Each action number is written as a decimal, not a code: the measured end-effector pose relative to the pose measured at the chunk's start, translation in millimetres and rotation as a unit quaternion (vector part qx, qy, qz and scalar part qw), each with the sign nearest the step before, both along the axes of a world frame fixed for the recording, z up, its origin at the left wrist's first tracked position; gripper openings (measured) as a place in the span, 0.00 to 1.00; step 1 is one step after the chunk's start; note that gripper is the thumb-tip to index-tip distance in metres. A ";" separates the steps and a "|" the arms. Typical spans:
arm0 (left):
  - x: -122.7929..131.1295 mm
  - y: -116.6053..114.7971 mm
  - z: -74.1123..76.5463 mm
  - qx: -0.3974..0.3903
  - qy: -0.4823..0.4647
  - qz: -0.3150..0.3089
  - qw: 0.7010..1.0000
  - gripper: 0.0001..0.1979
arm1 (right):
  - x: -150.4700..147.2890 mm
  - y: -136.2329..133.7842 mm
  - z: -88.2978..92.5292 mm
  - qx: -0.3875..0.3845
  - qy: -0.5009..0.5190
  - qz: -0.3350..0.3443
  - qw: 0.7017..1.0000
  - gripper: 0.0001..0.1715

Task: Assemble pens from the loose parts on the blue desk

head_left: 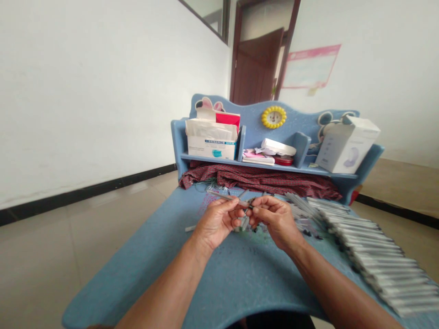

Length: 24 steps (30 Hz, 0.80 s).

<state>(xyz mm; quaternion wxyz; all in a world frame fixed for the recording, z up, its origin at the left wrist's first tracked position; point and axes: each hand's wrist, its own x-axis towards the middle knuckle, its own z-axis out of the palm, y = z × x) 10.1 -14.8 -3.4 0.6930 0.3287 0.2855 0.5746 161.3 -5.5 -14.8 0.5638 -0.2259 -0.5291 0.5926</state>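
2 hands meet above the blue desk point(219, 283). The left hand point(216, 222) has its fingers pinched on a thin grey pen point(226, 198), which slants up-left. The right hand point(274, 219) clamps the near end, its fingertips touching the left's. Rows of grey pens point(370, 251) lie just right, with plaid cloth point(260, 178) behind.

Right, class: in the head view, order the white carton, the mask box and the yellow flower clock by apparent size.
1. white carton, only narrowly ahead
2. mask box
3. yellow flower clock, clearly smallest
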 end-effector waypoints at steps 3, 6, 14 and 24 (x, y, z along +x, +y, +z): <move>0.4 -0.8 0.1 -0.004 0.007 0.010 1.000 0.02 | 0.1 0.2 -1.0 0.004 -0.001 -0.001 1.000 0.07; 0.8 -1.6 0.1 -0.002 0.012 0.019 1.000 0.01 | 0.3 -0.2 -1.3 0.008 -0.003 -0.004 1.000 0.08; 0.7 0.0 -2.2 0.007 0.026 0.015 1.000 0.02 | -1.0 -0.2 -2.3 0.038 -0.034 -0.039 0.998 0.08; 1.5 2.1 -5.9 -0.011 0.019 0.042 0.999 0.02 | 1.5 2.8 -19.2 0.182 -0.173 -0.155 0.955 0.06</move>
